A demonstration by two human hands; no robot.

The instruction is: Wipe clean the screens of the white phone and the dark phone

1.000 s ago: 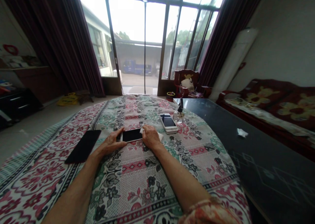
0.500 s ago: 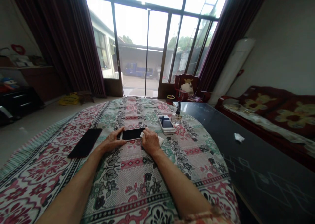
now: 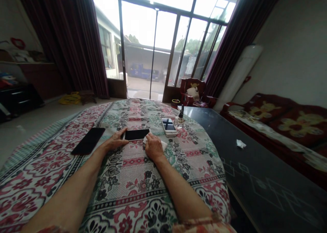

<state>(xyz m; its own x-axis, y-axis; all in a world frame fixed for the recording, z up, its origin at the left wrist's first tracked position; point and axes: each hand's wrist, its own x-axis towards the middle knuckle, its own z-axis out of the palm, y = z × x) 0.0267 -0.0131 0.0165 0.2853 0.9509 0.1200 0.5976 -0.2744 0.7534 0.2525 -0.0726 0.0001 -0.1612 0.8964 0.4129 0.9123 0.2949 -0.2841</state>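
Observation:
A white-framed smartphone (image 3: 137, 134) with a dark screen lies flat on the patterned tablecloth (image 3: 143, 175). My left hand (image 3: 117, 140) grips its left end between thumb and fingers. At the phone's right end, my right hand (image 3: 154, 147) is closed on a white tissue (image 3: 164, 145), part of which sticks out to the right of the hand. The fingertips press the tissue at the phone's near right corner. A larger black phone (image 3: 88, 141) lies to the left of my left hand. Beyond my right hand, another white phone (image 3: 168, 126) rests on a second pale one.
A small clear bottle with a black top (image 3: 181, 115) stands behind the stacked phones. Along the right runs a dark glossy table (image 3: 251, 171) bearing a crumpled tissue (image 3: 240, 144). A wooden sofa (image 3: 288, 124) is farther right, and glass doors are ahead.
The view has tilted slightly. My right hand has shifted a little around the phone's right end, still with the tissue. My left hand keeps its hold on the left end.

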